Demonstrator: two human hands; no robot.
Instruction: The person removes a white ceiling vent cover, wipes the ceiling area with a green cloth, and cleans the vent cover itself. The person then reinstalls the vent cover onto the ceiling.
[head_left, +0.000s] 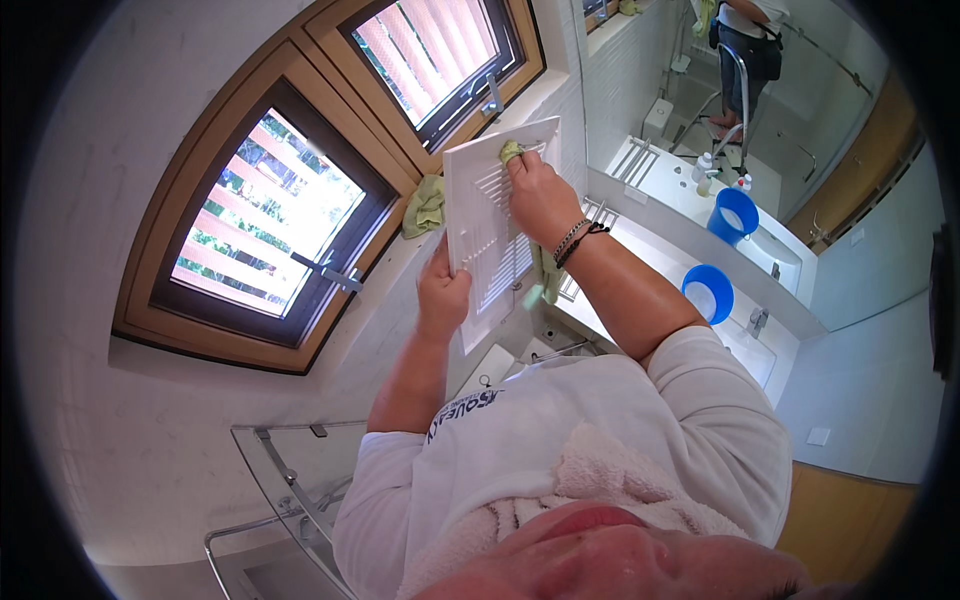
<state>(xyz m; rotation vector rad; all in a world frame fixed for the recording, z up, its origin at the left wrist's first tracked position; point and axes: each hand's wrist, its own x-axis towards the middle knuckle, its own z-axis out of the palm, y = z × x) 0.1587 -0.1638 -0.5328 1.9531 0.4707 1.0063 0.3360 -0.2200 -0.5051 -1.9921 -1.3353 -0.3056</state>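
A white slatted vent cover (480, 195) is held up in front of my chest, tilted, near the window sill. My left hand (444, 289) grips its lower left edge, thumb on the front. My right hand (541, 196) pinches a yellow-green cloth (512, 152) against the upper part of the slatted face. More green cloth (551, 274) hangs below, behind my right wrist; whether it is the same piece I cannot tell. Another crumpled green cloth (426, 206) lies on the sill just left of the cover.
Wood-framed windows (300, 225) with metal handles stand at the upper left. On the right, a white washbasin counter (652, 262) holds a blue bucket (707, 294) beside a tap (757, 322). A large mirror (780, 150) reflects a person on a stepladder. A glass panel (300, 480) and metal rail are lower left.
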